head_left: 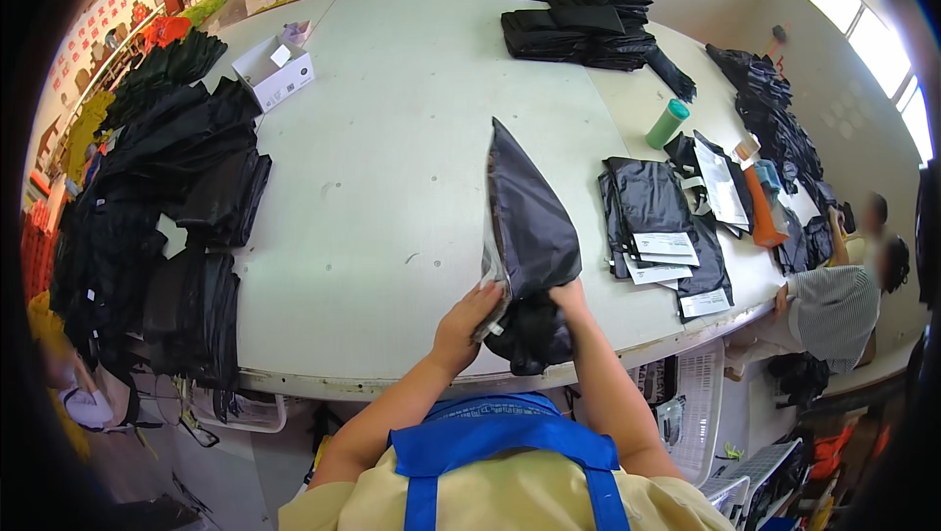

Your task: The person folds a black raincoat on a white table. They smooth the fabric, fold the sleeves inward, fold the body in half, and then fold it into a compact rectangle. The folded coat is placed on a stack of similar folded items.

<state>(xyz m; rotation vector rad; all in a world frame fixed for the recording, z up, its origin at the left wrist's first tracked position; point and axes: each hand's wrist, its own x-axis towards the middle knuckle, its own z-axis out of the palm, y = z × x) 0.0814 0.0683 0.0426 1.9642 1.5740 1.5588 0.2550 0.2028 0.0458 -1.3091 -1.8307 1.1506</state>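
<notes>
Close to the table's near edge I hold a black plastic-looking bag (532, 222), its pointed far corner sticking up over the table. My left hand (469, 325) grips its left edge, where a pale grey strip and a small white tag show beside the fingers. On the opposite side my right hand (570, 303) is closed on the bag, with the fingers mostly hidden by it. Below and between the hands hangs a bunched, shiny black bundle (534, 333); whether it is inside the bag or part of it, I cannot tell.
Folded black bundles with white labels (652, 207) lie to the right, near a green bottle (668, 124). Black stacks stand at the far side (578, 31) and along the left (211, 207), beside an open white box (272, 70). A person (833, 310) works at the right edge.
</notes>
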